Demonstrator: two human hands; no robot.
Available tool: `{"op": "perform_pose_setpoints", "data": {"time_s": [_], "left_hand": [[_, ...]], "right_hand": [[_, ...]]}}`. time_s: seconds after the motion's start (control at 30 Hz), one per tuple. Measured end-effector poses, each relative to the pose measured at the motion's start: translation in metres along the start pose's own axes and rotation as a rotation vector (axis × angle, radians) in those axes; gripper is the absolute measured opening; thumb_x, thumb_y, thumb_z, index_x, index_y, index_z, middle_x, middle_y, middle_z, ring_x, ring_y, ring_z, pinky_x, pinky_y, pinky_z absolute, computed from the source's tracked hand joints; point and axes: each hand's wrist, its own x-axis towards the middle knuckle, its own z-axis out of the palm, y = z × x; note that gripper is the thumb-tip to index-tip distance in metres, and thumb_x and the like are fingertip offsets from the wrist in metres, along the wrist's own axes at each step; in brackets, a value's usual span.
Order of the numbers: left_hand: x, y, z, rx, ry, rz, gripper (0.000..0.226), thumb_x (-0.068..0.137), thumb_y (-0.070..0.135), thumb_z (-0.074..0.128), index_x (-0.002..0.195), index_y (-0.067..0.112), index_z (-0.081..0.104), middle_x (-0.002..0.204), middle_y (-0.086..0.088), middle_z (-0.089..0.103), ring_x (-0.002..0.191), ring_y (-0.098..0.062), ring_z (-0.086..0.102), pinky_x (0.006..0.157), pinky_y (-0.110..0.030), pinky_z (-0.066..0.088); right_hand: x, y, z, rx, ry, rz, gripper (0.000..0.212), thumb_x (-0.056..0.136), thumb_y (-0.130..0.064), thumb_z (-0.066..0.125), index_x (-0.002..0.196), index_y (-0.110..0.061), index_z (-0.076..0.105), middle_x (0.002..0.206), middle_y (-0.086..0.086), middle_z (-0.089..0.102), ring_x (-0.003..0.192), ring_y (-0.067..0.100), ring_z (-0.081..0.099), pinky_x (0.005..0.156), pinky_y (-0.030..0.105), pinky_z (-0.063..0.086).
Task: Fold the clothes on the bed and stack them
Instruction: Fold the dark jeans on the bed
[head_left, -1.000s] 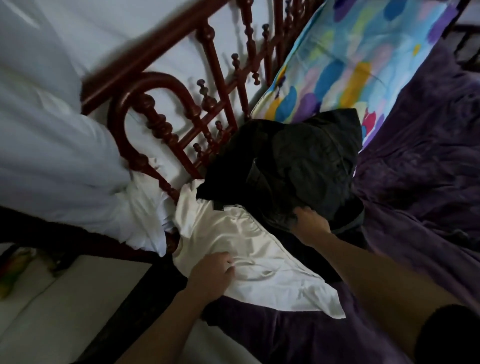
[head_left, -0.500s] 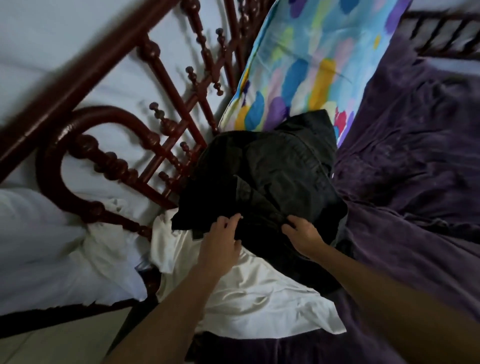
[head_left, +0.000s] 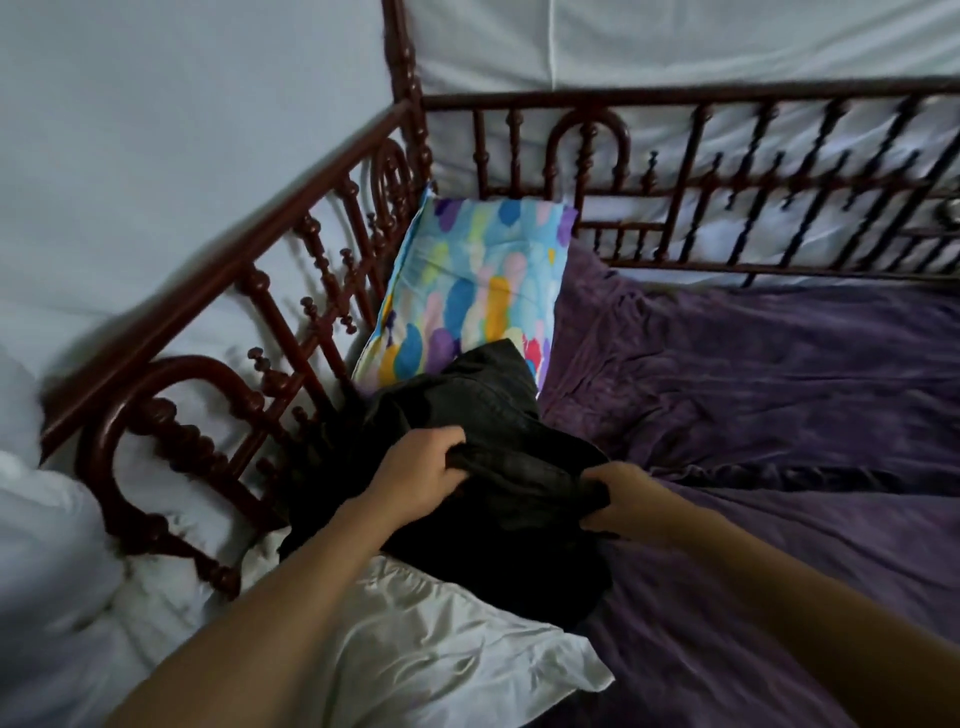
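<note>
A crumpled black garment (head_left: 483, 410) lies heaped on the purple bed cover (head_left: 753, 395), its far end on a colourful pillow. My left hand (head_left: 415, 470) grips a bunched fold of it on the left. My right hand (head_left: 621, 499) grips another fold on the right, about a hand's width away. Beneath and in front of the black garment a white garment (head_left: 441, 644) lies spread and wrinkled at the bed's near left edge.
A pillow (head_left: 478, 286) with blue, yellow and purple blotches leans in the bed's far left corner. A dark red turned-wood rail (head_left: 223, 260) runs along the left and far sides. White cloth (head_left: 57, 561) bulges outside the rail at left.
My left hand left the white garment and took hold of the black one. Both hands now bunch its cloth. The view has swung up and right, showing more of the bed.
</note>
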Motion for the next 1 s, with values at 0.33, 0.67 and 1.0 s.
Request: {"op": "perform_pose_setpoints", "data": {"time_s": [0.33, 0.67, 1.0], "left_hand": [[-0.029, 0.043, -0.138, -0.142, 0.245, -0.003, 0.027, 0.08, 0.029, 0.075, 0.066, 0.012, 0.06, 0.056, 0.002, 0.052, 0.05, -0.005, 0.05, 0.052, -0.027, 0.037], [-0.057, 0.04, -0.059, -0.236, -0.093, -0.084, 0.018, 0.079, 0.017, 0.076, 0.067, 0.021, 0.063, 0.062, 0.009, 0.057, 0.06, -0.003, 0.054, 0.061, -0.023, 0.04], [-0.108, -0.017, 0.136, -0.165, -0.427, -0.449, 0.013, 0.082, 0.024, 0.069, 0.093, 0.026, 0.063, 0.092, 0.005, 0.065, 0.084, -0.008, 0.06, 0.079, -0.024, 0.05]], "right_hand": [[-0.075, -0.054, -0.137, -0.002, 0.715, -0.028, 0.011, 0.087, -0.011, 0.063, 0.077, -0.015, 0.06, 0.075, 0.008, 0.06, 0.075, 0.03, 0.059, 0.064, 0.037, 0.044], [-0.13, -0.003, -0.108, -0.144, 0.535, 0.147, 0.02, 0.081, -0.033, 0.072, 0.068, -0.027, 0.059, 0.069, -0.005, 0.059, 0.073, 0.025, 0.06, 0.061, 0.034, 0.044], [-0.155, 0.19, 0.104, -0.215, -0.332, 0.689, 0.077, 0.073, -0.06, 0.07, 0.134, -0.019, 0.046, 0.126, 0.0, 0.052, 0.11, 0.014, 0.055, 0.081, 0.017, 0.045]]}}
